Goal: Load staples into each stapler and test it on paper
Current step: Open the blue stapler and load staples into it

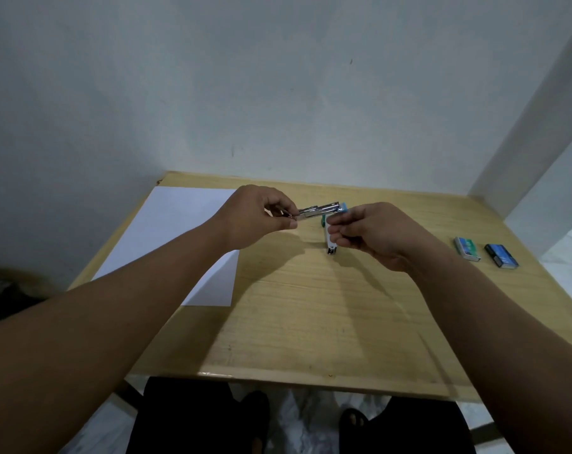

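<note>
I hold a small blue stapler [324, 209] above the wooden table [310, 322], its metal magazine swung open and pointing left. My right hand [373, 234] grips the stapler's blue end and white base. My left hand [258, 214] pinches the left tip of the metal magazine. Behind it, partly hidden, something green [322, 221] shows, perhaps a second stapler. A white sheet of paper [176, 237] lies on the table's left part. Two small staple boxes, a green one [467, 248] and a dark blue one [501, 255], rest near the right edge.
The table stands in a corner, with a white wall behind it and to the left. A white pillar [540, 158] rises at the back right. My legs and sandalled feet [353, 421] show below the front edge.
</note>
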